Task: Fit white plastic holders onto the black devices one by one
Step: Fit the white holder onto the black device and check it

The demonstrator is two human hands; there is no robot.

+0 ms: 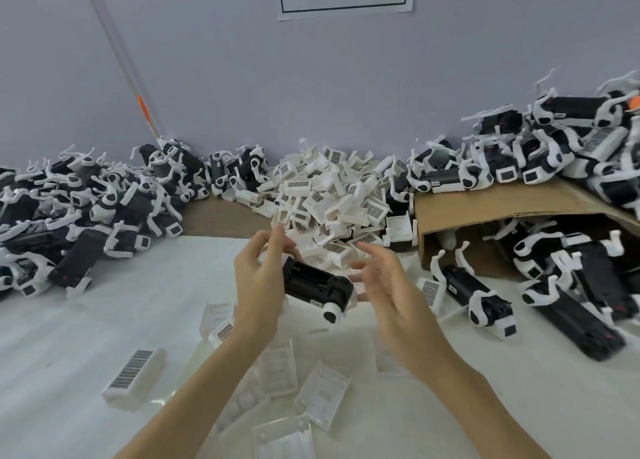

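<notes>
My left hand (258,278) grips a black device (317,287) at its far end and holds it above the white table, its white round tip pointing down to the right. A white part shows at the gripped end, partly hidden by my fingers. My right hand (388,285) hovers just right of the device with fingers loosely spread and blurred, holding nothing. A heap of white plastic holders (332,195) lies behind my hands. Several loose holders (323,394) lie on the table near my forearms.
Piles of black devices with white parts lie at the left (86,209) and back right (554,146). A brown cardboard box (485,209) lies on its side at right, devices spilling from it. A white holder with a barcode label (135,377) lies front left.
</notes>
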